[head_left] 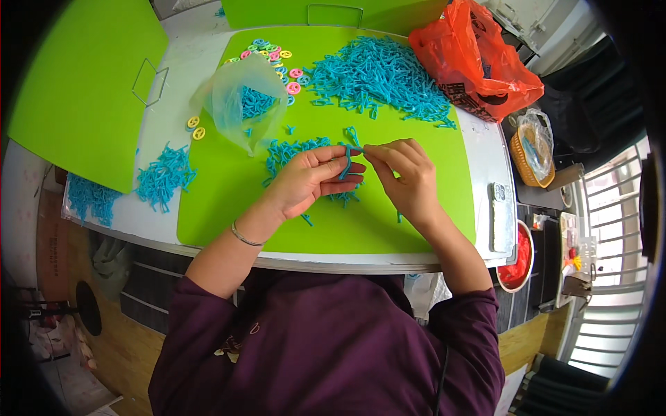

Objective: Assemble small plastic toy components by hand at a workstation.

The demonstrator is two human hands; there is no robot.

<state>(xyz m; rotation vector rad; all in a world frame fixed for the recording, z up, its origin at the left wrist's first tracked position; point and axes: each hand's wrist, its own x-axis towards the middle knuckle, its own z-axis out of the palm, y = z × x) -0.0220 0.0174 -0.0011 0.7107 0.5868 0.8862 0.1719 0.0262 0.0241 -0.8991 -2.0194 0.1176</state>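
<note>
My left hand (309,179) pinches a small turquoise plastic piece (346,166) between thumb and fingers, over the green mat (243,215). Close beside it, my right hand (409,177) is closed in a pinch at the lower end of a looped turquoise plastic piece (352,136). The two fingertips nearly meet, and whether the pieces are joined I cannot tell. Beneath and behind my left hand lies a loose heap of turquoise pieces (281,154), partly hidden by it. A translucent plastic bag (239,125) with more turquoise pieces lies open to its left.
A large turquoise heap (381,76) covers the mat's far side, beside a red plastic bag (472,62). Several coloured wheel-like rings (293,88) lie at the back. Another turquoise pile (166,177) is at the left. A phone-like flat object (501,215) lies near the right edge.
</note>
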